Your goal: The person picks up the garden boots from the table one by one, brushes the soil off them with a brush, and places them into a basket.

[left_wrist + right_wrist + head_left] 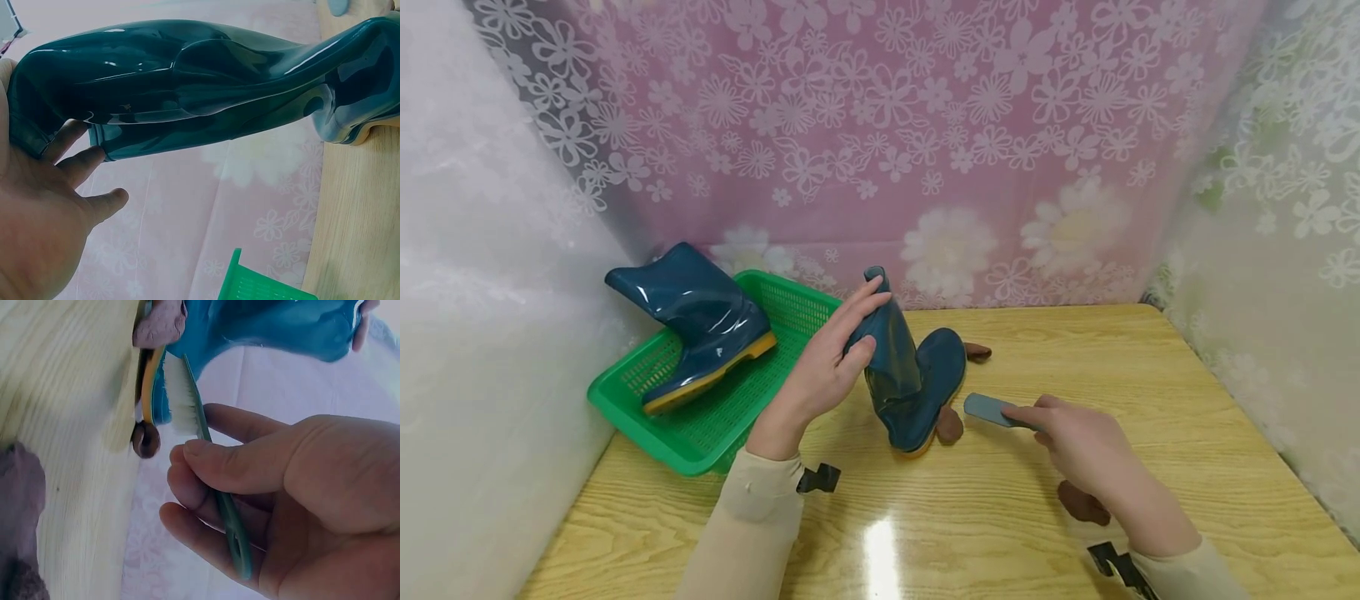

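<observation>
A dark blue-green rain boot point(891, 358) with a yellow sole stands on the table, its shaft leaning a little left. At the top of the shaft my left hand point(829, 364) holds the boot; the left wrist view shows several fingers point(83, 167) at the rim. My right hand point(1086, 446) pinches a small brush point(988, 409) by its green handle. White bristles point(179, 394) face the boot's foot in the right wrist view. Brown lumps point(950, 425) lie against the boot's sole, and another lump point(1082, 504) lies partly under my right hand.
On the left stands a green plastic basket point(612, 400) with perforated sides. A second rain boot point(700, 300) lies tilted in it, its shaft sticking out over the rim. Flowered curtains point(887, 167) hang behind the wooden table point(970, 525) and along its sides.
</observation>
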The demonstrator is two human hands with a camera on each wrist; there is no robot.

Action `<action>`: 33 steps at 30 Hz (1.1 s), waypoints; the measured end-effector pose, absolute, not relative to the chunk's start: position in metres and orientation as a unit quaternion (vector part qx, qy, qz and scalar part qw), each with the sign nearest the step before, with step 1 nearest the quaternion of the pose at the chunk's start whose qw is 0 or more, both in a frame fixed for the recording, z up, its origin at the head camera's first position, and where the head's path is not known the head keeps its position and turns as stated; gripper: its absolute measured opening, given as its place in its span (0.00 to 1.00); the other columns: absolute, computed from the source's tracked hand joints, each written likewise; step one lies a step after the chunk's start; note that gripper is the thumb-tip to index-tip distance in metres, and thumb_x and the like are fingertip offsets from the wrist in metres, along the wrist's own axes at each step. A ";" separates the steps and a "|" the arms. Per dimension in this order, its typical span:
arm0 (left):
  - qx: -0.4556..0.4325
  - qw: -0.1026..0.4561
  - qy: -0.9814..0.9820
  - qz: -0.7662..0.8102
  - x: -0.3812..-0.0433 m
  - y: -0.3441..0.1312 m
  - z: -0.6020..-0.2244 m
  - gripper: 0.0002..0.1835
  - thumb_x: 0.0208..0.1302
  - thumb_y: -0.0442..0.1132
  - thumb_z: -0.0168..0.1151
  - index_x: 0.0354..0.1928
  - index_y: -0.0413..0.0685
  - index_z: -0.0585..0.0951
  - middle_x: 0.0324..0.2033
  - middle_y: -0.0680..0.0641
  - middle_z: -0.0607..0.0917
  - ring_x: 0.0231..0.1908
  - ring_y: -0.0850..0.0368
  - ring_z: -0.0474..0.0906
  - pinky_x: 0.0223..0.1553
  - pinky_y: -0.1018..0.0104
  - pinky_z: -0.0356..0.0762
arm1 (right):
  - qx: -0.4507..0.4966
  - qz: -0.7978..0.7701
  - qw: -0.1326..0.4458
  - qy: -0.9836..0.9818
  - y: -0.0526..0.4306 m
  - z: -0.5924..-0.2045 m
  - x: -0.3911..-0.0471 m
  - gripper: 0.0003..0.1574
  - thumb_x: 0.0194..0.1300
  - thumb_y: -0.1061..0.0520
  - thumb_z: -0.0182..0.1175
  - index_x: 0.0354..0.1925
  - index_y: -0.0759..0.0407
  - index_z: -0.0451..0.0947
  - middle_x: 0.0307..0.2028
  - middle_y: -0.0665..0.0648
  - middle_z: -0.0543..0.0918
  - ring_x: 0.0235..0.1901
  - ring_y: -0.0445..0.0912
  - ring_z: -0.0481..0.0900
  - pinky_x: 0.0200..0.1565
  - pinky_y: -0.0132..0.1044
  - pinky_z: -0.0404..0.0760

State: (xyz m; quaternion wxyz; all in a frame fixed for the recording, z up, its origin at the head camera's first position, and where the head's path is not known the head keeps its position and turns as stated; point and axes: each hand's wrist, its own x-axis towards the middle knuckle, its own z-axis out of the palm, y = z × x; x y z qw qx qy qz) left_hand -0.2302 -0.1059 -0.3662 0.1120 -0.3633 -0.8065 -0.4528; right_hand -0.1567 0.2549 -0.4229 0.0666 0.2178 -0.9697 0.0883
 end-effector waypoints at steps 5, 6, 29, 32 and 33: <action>-0.363 0.111 -0.807 -0.452 -0.230 -0.106 -0.365 0.31 0.89 0.51 0.46 0.87 0.51 0.65 0.89 0.53 0.52 0.88 0.50 0.43 0.81 0.33 0.55 | 0.221 0.119 0.044 -0.967 0.255 -0.419 -0.155 0.37 0.66 0.67 0.77 0.69 0.43 0.87 0.45 0.50 0.86 0.24 0.38 0.71 0.25 0.38 0.71; -0.362 0.111 -0.807 -0.452 -0.230 -0.106 -0.365 0.31 0.89 0.50 0.46 0.87 0.51 0.65 0.89 0.53 0.52 0.88 0.50 0.43 0.81 0.33 0.54 | 0.229 0.127 0.033 -0.965 0.253 -0.419 -0.155 0.36 0.67 0.67 0.77 0.69 0.42 0.87 0.46 0.49 0.86 0.25 0.37 0.73 0.26 0.38 0.72; -0.356 0.107 -0.811 -0.451 -0.229 -0.105 -0.364 0.31 0.88 0.50 0.46 0.87 0.52 0.65 0.89 0.54 0.52 0.87 0.54 0.42 0.81 0.33 0.55 | 0.169 0.113 0.078 -0.976 0.260 -0.427 -0.156 0.35 0.65 0.70 0.76 0.67 0.49 0.89 0.41 0.54 0.85 0.19 0.42 0.67 0.21 0.40 0.68; -0.353 0.106 -0.812 -0.452 -0.229 -0.106 -0.365 0.31 0.88 0.49 0.46 0.87 0.52 0.65 0.89 0.54 0.52 0.88 0.52 0.43 0.81 0.33 0.56 | 0.160 0.124 0.076 -0.976 0.264 -0.425 -0.156 0.34 0.67 0.70 0.75 0.68 0.51 0.88 0.43 0.56 0.86 0.20 0.42 0.67 0.21 0.41 0.68; -0.353 0.106 -0.812 -0.453 -0.229 -0.106 -0.365 0.31 0.88 0.49 0.46 0.87 0.51 0.65 0.89 0.53 0.52 0.88 0.51 0.43 0.81 0.33 0.56 | 0.162 0.126 0.075 -0.976 0.264 -0.425 -0.156 0.34 0.67 0.69 0.75 0.68 0.50 0.88 0.43 0.55 0.85 0.20 0.42 0.67 0.21 0.41 0.68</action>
